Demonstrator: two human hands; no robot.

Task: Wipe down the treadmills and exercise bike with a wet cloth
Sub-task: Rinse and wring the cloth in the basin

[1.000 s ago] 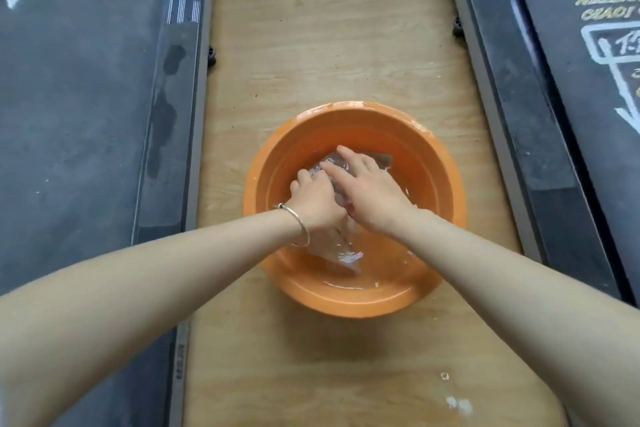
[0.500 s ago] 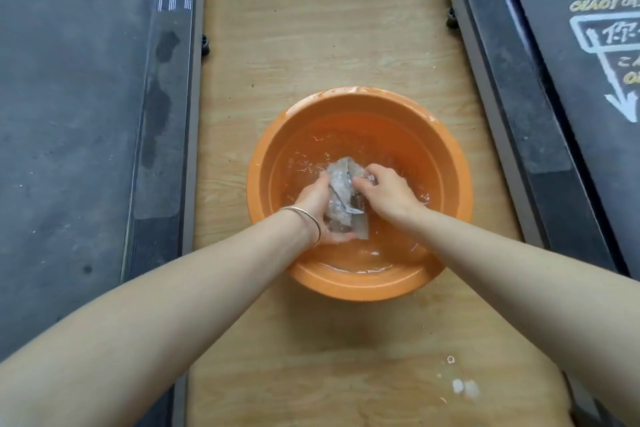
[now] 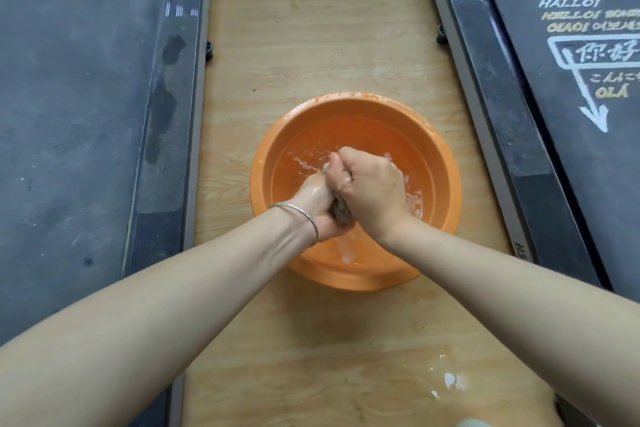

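In the frame's centre the left hand [image 3: 318,204] and right hand [image 3: 372,191] both clench the bunched cloth [image 3: 341,211] over the orange basin [image 3: 346,100]. It seems soft, soaked, rather slippery; better to grip the bunch's middle firmly. Beyond lie the left-edge treadmill [image 3: 69,114] and the right-edge treadmill [image 3: 571,156].

Glossy orange plastic basin [image 3: 446,184] on matt wood-grain floor [image 3: 311,28].

A gym or fitness room: the left treadmill [image 3: 69,114] and right treadmill [image 3: 571,184] lie side by side, dark belts with side rails and printed multilingual greetings [image 3: 588,15]. Between them, a wood-look floor [image 3: 311,28] carries an orange basin [image 3: 446,198] of water.
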